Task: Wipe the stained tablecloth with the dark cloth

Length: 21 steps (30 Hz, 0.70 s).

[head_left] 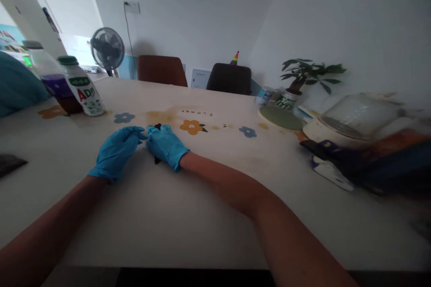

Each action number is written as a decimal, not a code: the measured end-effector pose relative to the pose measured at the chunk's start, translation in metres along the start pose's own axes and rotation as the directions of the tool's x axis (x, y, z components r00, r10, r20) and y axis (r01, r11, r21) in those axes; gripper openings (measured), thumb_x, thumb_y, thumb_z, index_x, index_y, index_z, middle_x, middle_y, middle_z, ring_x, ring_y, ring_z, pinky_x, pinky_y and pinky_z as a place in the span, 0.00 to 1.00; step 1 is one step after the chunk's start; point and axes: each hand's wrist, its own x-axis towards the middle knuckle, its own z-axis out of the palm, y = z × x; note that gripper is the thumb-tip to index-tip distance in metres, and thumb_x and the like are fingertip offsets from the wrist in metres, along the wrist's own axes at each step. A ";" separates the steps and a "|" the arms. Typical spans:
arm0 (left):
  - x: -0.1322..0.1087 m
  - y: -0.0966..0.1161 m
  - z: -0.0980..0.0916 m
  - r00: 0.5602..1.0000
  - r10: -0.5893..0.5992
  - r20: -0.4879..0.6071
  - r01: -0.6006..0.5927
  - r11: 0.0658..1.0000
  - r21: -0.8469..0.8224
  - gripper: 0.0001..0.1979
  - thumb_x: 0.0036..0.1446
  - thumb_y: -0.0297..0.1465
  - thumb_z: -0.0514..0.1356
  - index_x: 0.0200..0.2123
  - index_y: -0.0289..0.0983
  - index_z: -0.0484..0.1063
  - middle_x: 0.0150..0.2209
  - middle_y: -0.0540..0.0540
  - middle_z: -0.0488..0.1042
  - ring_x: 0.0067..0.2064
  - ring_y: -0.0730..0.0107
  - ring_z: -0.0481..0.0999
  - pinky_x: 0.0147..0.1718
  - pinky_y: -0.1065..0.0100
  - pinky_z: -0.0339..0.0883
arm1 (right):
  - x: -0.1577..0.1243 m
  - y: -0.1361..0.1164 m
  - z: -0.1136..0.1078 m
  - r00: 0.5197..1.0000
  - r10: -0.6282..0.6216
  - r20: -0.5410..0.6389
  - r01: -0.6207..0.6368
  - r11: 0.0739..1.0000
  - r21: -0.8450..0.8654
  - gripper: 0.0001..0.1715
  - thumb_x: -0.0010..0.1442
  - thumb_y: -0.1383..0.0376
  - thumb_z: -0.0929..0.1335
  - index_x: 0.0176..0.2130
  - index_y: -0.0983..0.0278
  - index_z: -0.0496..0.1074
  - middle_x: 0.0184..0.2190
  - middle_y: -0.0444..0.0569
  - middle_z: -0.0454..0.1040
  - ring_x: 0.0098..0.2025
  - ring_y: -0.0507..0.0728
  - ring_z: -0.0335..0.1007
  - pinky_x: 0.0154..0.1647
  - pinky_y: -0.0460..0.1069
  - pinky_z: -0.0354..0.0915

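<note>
Both my hands wear blue disposable gloves and meet over the white patterned tablecloth (pixel 215 215), left of its middle. My right hand (pixel 167 145) is closed around a thin dark object (pixel 156 160). Only bits of that object show, above and below the fingers, so its kind is unclear. My left hand (pixel 117 150) lies just beside it, fingers stretched toward the right hand's fingertips with a small gap to the thumb. Nothing shows plainly between the left fingers.
A white bottle (pixel 85 87) with a green cap and a bottle of dark drink (pixel 59 80) stand at the left. To the right are a green round mat (pixel 281 118), a potted plant (pixel 292 92) and blurred clutter. A dark flat item (pixel 10 164) lies at the left edge.
</note>
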 end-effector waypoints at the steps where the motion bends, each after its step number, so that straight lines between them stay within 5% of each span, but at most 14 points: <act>1: -0.001 0.000 0.000 1.000 -0.010 0.005 0.010 1.000 -0.012 0.24 0.54 0.45 0.60 0.49 0.45 0.86 0.52 0.39 0.95 0.58 0.39 0.93 0.75 0.33 0.82 | -0.009 0.005 -0.003 1.000 -0.012 0.016 0.013 1.000 -0.022 0.18 0.87 0.64 0.73 0.68 0.67 0.85 0.68 0.57 0.92 0.68 0.66 0.87 0.79 0.57 0.72; 9: -0.007 0.000 0.001 0.999 -0.013 0.029 0.013 1.000 -0.010 0.27 0.55 0.45 0.61 0.53 0.42 0.86 0.53 0.39 0.95 0.54 0.44 0.93 0.69 0.40 0.88 | -0.137 0.093 -0.041 0.991 -0.105 0.081 0.115 0.986 -0.123 0.24 0.88 0.63 0.73 0.75 0.56 0.90 0.84 0.57 0.82 0.87 0.73 0.76 0.93 0.71 0.68; 14: -0.006 -0.001 0.003 1.000 -0.001 0.031 0.001 1.000 -0.003 0.25 0.56 0.43 0.61 0.52 0.41 0.87 0.51 0.39 0.95 0.52 0.45 0.93 0.67 0.41 0.89 | -0.216 0.159 -0.073 0.993 0.114 0.007 -0.114 0.992 -0.046 0.34 0.90 0.57 0.68 0.86 0.55 0.80 0.87 0.56 0.77 0.89 0.72 0.73 0.95 0.77 0.64; 21: -0.004 -0.007 0.002 0.999 0.026 0.038 -0.025 0.999 -0.032 0.25 0.57 0.44 0.62 0.52 0.41 0.87 0.51 0.38 0.95 0.52 0.45 0.93 0.64 0.43 0.90 | -0.276 0.211 -0.109 0.918 0.394 0.033 -0.392 0.918 -0.057 0.42 0.86 0.47 0.67 0.89 0.53 0.76 0.91 0.56 0.70 0.93 0.82 0.65 0.96 0.86 0.54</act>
